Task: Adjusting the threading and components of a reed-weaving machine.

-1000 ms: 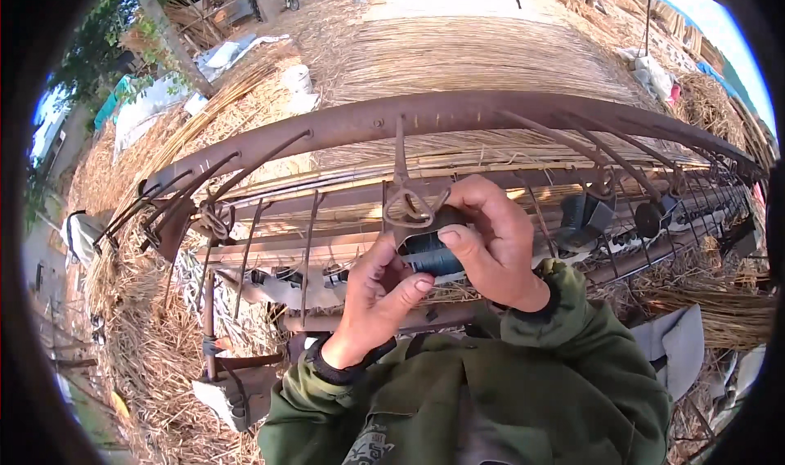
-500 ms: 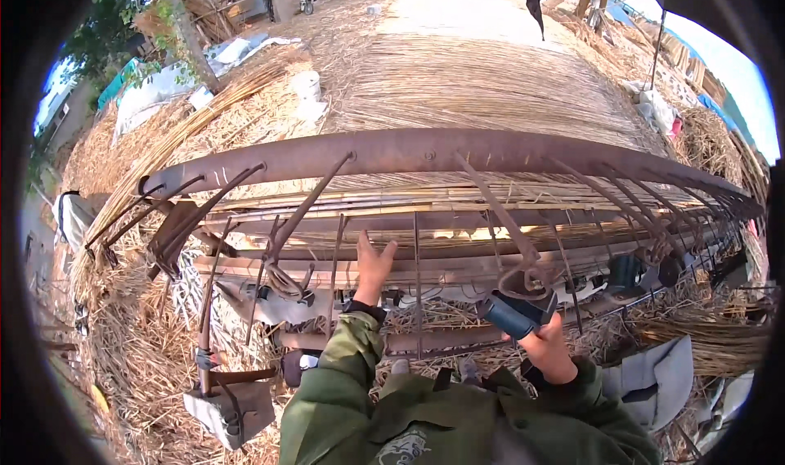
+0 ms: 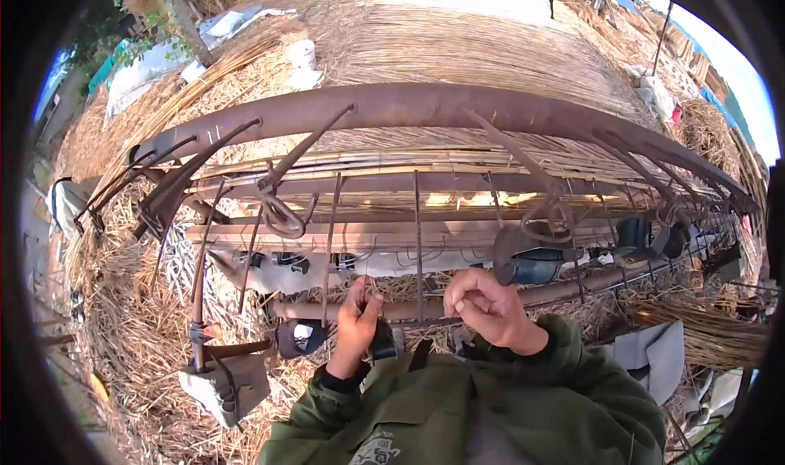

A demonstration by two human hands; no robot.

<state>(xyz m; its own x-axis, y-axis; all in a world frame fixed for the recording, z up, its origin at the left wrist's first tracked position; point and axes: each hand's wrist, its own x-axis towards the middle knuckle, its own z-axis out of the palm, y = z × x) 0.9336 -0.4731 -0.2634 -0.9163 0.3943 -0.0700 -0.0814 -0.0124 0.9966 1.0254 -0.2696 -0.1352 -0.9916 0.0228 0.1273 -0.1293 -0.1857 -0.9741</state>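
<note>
I stand at a rusty metal frame (image 3: 425, 105) with a curved top beam, angled hooks and thin upright rods (image 3: 417, 236). My left hand (image 3: 356, 330) is low by the brown horizontal bar (image 3: 409, 310), its fingertips pinched on a thin wire just above that bar. My right hand (image 3: 486, 310) hovers beside it over the same bar, fingers curled shut with the thumb against the forefinger; I cannot see anything in it. A blue spool (image 3: 531, 269) hangs under a coiled hook (image 3: 552, 220) to the upper right of my right hand.
A woven straw mat (image 3: 458, 48) stretches away behind the frame. Loose straw (image 3: 123, 318) covers the ground. A grey block (image 3: 225, 383) is strapped to a rod at lower left. More dark spools (image 3: 646, 236) hang along the right side. White sacks (image 3: 302, 56) lie far off.
Both hands have come down from the hooks to the low bar. The right hand has let go of the blue spool. The left hand, earlier raised with spread fingers, now pinches a wire.
</note>
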